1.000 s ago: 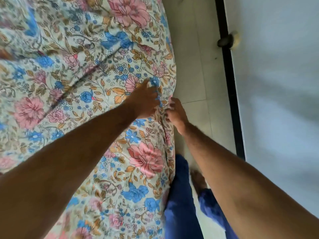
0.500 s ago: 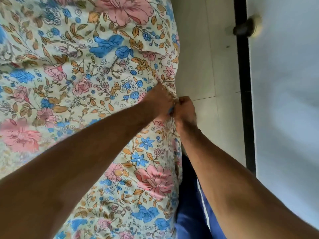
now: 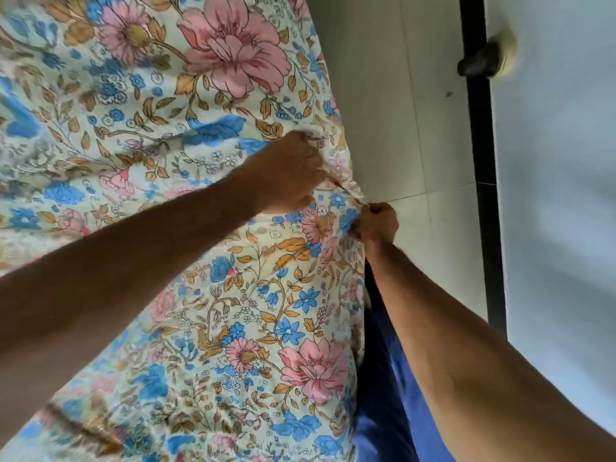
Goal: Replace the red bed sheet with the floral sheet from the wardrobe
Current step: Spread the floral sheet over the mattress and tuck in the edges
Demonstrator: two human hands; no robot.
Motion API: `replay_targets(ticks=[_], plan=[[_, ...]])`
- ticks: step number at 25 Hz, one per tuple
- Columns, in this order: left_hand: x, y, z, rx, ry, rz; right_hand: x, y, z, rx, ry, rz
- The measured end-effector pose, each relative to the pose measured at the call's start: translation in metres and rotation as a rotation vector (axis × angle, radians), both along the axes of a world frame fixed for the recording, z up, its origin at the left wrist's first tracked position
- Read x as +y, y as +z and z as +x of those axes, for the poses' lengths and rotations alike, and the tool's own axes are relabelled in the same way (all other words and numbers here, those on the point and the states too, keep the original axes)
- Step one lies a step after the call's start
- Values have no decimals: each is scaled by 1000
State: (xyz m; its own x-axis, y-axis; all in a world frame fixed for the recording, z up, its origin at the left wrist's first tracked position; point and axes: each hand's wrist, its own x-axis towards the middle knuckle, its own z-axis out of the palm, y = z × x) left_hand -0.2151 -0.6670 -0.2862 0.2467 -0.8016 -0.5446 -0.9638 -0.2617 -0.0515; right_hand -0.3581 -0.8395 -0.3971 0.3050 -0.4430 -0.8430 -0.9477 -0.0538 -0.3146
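The floral sheet, cream with pink and blue flowers, covers the bed and fills the left two thirds of the view. My left hand lies on the sheet near its right edge, fingers curled into a bunched fold of the cloth. Just right of it and lower, my right hand is a fist pinching the sheet's edge where it hangs over the side of the bed. The two hands sit close together, a short stretch of gathered fabric between them. No red sheet is visible.
A strip of pale tiled floor runs along the bed's right side. Beyond it stands a white wall or door with a black edge strip and a dark round stopper. My blue trouser legs stand against the bed.
Both hands have closed on the sheet's right edge. The right hand went from loosely touching to a tight fist, and fabric has bunched between the hands. The view has shifted slightly.
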Motion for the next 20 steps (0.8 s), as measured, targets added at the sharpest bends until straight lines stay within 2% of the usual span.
replay_targets(ticks=[1,3,5,7,10,12,15,18,20], plan=[[5,-1,8,-3,44,-20,0,4,7,-29,110,57],[11,-6,15,11,175,-146,10,30,45,-261,235,207],[15,-8,18,-38,328,-344,22,58,97,-512,162,319],[26,-4,24,-185,512,-519,35,69,148,-642,175,367],[45,4,43,-327,771,-599,46,68,205,-612,352,314],[59,9,61,-385,922,-611,44,68,240,-598,336,251],[70,13,94,-389,1212,-595,26,79,280,-561,270,12],[74,13,121,-280,1362,-497,31,95,294,-560,386,163],[77,10,134,-188,1418,-458,41,101,310,-633,402,221]])
